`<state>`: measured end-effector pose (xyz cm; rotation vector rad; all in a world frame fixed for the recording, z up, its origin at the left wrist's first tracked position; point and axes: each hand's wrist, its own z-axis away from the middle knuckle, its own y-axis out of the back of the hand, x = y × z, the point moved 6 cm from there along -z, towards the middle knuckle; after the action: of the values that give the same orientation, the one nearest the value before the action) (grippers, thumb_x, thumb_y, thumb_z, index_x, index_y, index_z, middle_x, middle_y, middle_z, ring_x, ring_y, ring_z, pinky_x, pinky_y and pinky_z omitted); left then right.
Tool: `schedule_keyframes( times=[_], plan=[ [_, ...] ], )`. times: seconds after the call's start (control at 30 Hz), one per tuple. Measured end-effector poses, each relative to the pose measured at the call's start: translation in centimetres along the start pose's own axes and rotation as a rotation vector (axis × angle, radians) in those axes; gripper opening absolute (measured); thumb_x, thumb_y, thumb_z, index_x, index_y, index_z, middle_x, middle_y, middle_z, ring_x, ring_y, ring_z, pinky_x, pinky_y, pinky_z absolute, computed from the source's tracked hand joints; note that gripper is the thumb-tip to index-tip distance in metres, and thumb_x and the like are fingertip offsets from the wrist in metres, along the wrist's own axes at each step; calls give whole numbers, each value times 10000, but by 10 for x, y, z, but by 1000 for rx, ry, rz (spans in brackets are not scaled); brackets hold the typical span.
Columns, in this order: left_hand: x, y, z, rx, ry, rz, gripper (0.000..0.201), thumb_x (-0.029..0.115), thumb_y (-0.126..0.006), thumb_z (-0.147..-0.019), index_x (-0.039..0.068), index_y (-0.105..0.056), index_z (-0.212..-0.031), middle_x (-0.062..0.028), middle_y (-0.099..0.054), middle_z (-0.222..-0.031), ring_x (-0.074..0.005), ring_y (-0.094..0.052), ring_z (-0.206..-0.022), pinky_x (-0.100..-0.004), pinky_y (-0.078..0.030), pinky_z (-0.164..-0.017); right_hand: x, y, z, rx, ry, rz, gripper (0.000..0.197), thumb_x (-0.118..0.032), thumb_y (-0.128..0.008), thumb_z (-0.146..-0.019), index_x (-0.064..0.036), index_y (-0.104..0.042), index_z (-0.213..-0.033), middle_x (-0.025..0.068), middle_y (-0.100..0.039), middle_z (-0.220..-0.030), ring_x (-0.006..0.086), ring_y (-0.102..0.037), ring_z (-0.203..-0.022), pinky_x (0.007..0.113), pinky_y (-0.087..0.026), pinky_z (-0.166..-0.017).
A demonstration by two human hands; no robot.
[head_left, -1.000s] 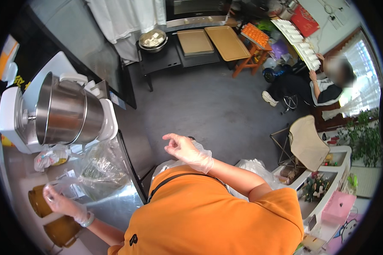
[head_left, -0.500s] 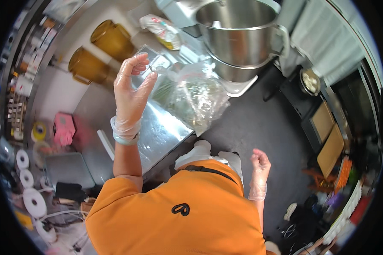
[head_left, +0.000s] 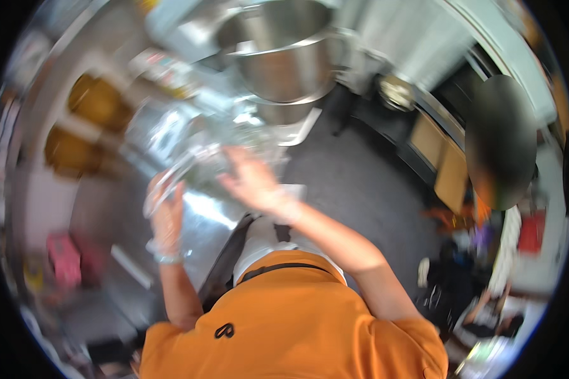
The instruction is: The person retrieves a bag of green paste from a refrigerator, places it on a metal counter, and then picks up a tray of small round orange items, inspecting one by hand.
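A clear plastic bag (head_left: pixel 234 136) with green contents, smeared by motion, lies on the metal worktop in front of me. My left hand (head_left: pixel 165 218), in a clear glove, is curled at the near left side of the bag, with a pale strip of clear plastic running from its fingers toward it. My right hand (head_left: pixel 256 183) reaches over from the right, its fingers spread at the bag's near side. Whether those fingers touch the plastic cannot be made out.
A large steel mixer bowl (head_left: pixel 284 63) stands beyond the bag. Two amber jugs (head_left: pixel 98 101) are at the back left, and a pink box (head_left: pixel 64 259) sits farther left. A pan (head_left: pixel 396 93) and brown boards (head_left: pixel 450 174) are at right, near a blurred dark oval (head_left: pixel 502 139).
My right hand has swung up from my right side to the bag. My left hand has come down nearer to me, with clear plastic at its fingers. The whole view has shifted.
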<state>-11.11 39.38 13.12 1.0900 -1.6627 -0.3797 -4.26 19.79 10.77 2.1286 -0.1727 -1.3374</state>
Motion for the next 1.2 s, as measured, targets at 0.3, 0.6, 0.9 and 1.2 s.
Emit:
schedule_keyframes(
  times=[0.3,0.6,0.9,1.2],
  plan=[
    [-9,-27,-19,-111,-65,-3,317,95,-531,-947,-94,-508,-1200,-242,-550,-1189,-345,-548,-1062,-400,-421,-944,42,25,61,99,-277,-27,474,-158,-610,-813,25,-455,-1221,235,-503,-1133,419,-548,-1002,466,-473,-855],
    [-32,-83,-46,-530,-172,-1075,422,184,-451,-982,57,-379,-1378,-93,-475,-1297,-240,-480,-1179,-317,-410,-975,104,73,217,327,-688,-21,280,15,-505,-783,-18,-630,-1032,211,-655,-901,382,-625,-894,440,-497,-801],
    [21,-85,-62,-131,-287,13,255,178,-525,-912,-59,-604,-963,-211,-599,-842,-307,-553,-774,-416,-439,-727,128,106,306,456,-987,-224,320,-118,-610,-818,-35,-604,-1126,108,-646,-818,249,-633,-786,354,-498,-747],
    [6,-88,-68,-420,-170,-71,254,126,-516,-900,-88,-559,-1029,-228,-595,-965,-337,-558,-902,-397,-434,-840,143,115,277,392,-897,-229,310,-160,-609,-843,-41,-601,-1130,93,-659,-789,251,-638,-769,351,-490,-717]
  ],
)
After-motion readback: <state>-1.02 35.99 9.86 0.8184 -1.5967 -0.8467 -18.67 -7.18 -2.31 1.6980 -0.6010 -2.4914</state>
